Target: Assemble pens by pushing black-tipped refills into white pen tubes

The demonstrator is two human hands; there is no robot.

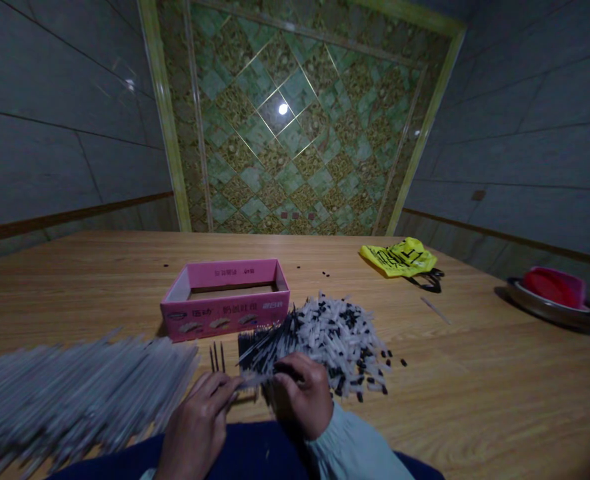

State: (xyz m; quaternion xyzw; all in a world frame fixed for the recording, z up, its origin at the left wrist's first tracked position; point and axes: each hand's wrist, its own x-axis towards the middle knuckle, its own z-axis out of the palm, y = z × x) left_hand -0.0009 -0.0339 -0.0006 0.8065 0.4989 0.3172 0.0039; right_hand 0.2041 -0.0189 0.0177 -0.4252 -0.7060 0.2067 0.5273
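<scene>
While the left hand (197, 420) and the right hand (307, 393) come close together with bent fingers, they pinch a thin, cloudy stick (255, 381) that points sideways, long from left to right, between them on the near side of the pink box (225, 313).

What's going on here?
A person seated at a wooden table has a thin translucent piece between their left hand and right hand. Many long translucent sticks lie to the left. A pile of small whitish and black parts lies just beyond the right hand. A pink open box stands behind, and a yellow bag lies farther back, to the right.
</scene>
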